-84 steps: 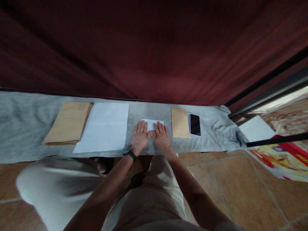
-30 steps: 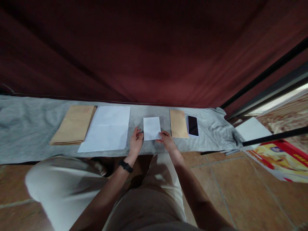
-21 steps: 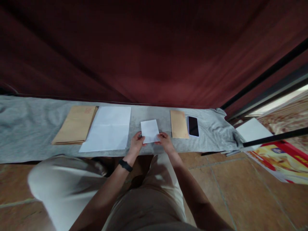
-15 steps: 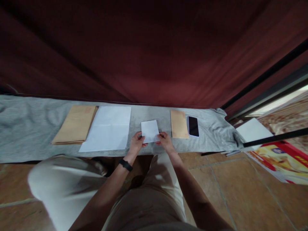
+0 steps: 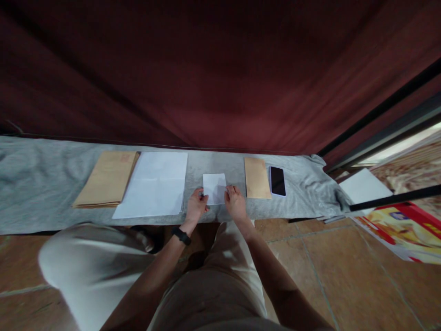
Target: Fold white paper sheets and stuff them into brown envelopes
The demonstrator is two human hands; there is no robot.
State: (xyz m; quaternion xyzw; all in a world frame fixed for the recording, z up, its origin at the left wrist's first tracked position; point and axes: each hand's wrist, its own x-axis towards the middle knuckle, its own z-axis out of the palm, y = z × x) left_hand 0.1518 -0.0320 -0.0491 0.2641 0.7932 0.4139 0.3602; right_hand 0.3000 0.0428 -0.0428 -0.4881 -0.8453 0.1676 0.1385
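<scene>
Some bits are hard for you to see here. The tips of the fingers on your left hand (image 5: 196, 205) are small and blurry, and some seem tucked out of sight. Your right hand (image 5: 235, 203) is seen from the back, so its palm and parts of its fingers are hidden. Both hands are bent, with the fingers curled in, but you cannot tell if either one is pinching the paper. The picture's right edge cuts off the bright red and yellow box (image 5: 409, 232), and a black bar (image 5: 396, 200) hides part of the white sheet (image 5: 365, 185) near it. The print on the box is too blurry to read.

The small white paper (image 5: 214, 186) is between your two hands, on the gray cloth (image 5: 299, 202) that covers the table. Your left hand is at its near left corner, and your right hand is at its right side. The paper's far edge sticks out past your fingers, and a soft shadow falls over part of it. To the left are the big white papers (image 5: 153, 184) and the brown envelopes (image 5: 105, 179). To the right are one brown envelope (image 5: 257, 178) and, just beside it, a phone (image 5: 277, 181) with a dark screen.
</scene>
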